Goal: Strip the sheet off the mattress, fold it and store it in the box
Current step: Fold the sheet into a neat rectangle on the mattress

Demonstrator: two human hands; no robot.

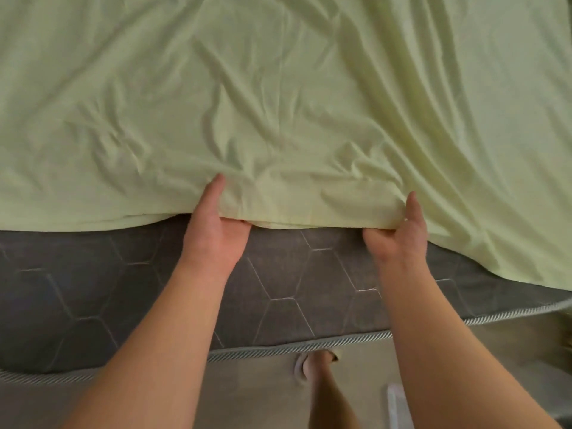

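Observation:
A pale green sheet [278, 97] lies wrinkled over most of the grey quilted mattress [288, 274]. Its near edge is pulled back, baring a strip of mattress top. My left hand [213, 224] pinches the sheet's near edge, thumb on top and fingers tucked under the fabric. About a forearm's length to the right, my right hand [399, 233] grips the same edge with curled fingers below and the thumb above. The fabric bunches between the two hands. No box is in view.
The mattress's striped piped edge [340, 339] runs along the near side. Below it lies beige floor [266, 394] with my leg and foot [322, 366]. A pale object [397, 404] rests on the floor at the lower right.

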